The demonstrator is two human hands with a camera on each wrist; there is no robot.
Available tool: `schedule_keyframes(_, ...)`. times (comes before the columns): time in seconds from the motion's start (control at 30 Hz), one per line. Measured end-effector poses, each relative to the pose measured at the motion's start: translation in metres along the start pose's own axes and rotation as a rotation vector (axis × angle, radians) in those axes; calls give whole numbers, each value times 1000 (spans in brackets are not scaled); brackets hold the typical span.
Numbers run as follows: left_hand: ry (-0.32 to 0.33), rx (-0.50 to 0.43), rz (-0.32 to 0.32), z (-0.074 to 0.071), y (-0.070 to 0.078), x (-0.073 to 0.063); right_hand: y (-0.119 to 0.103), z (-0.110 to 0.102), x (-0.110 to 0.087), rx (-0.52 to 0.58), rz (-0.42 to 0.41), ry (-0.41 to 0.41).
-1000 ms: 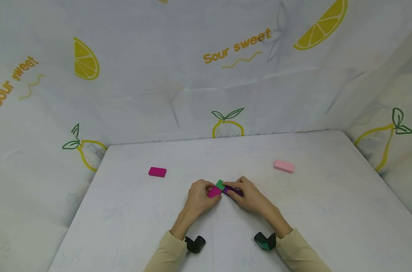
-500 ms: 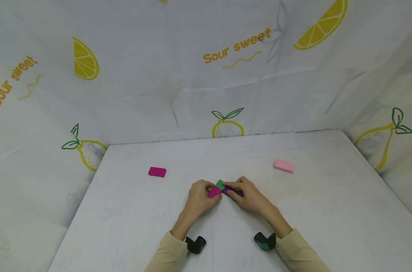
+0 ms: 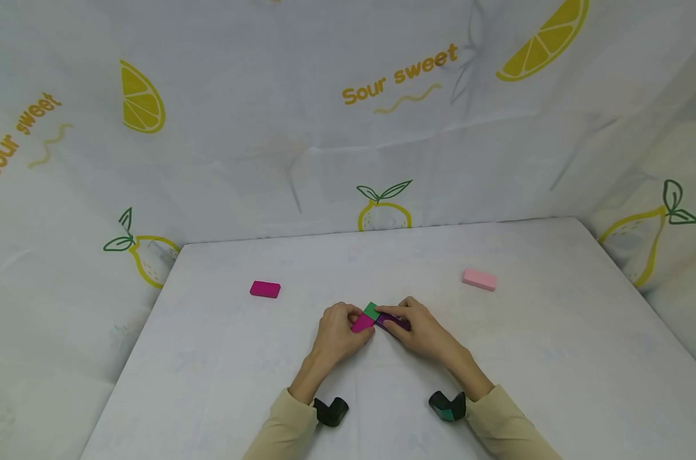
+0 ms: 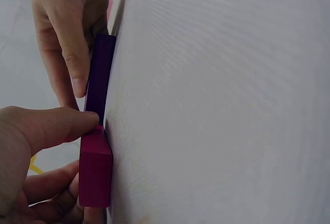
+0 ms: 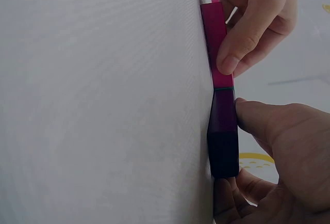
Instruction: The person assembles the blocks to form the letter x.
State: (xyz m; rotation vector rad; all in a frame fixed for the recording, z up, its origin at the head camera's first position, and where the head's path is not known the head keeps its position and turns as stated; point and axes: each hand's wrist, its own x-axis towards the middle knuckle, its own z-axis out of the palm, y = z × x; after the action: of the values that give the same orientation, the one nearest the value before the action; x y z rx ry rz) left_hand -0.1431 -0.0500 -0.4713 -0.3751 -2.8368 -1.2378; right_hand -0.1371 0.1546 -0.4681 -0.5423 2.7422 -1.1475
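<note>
A bright pink block (image 3: 363, 322), a small green block (image 3: 371, 310) and a dark purple block (image 5: 225, 111) meet in an angled shape on the white table. My left hand (image 3: 338, 333) pinches the pink block between thumb and fingers. With its thumb and fingers, my right hand (image 3: 423, 329) grips the purple block, its index fingertip at the green block's edge. In the left wrist view, the pink block (image 4: 96, 177) stands end to end with the purple block (image 4: 100, 79), low against the tabletop. Fingers partly cover both blocks.
A magenta block (image 3: 265, 289) lies farther back on the left, and a light pink block (image 3: 479, 279) at the back right. A white lemon-print cloth (image 3: 239, 185) rises behind the table (image 3: 210, 383). Black wrist devices (image 3: 331, 412) sit below both forearms.
</note>
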Motion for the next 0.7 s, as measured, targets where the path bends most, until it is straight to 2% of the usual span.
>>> schedule_keyframes(0.7,-44,-31,-78,0,7,1,0,0,0,3,8,-2)
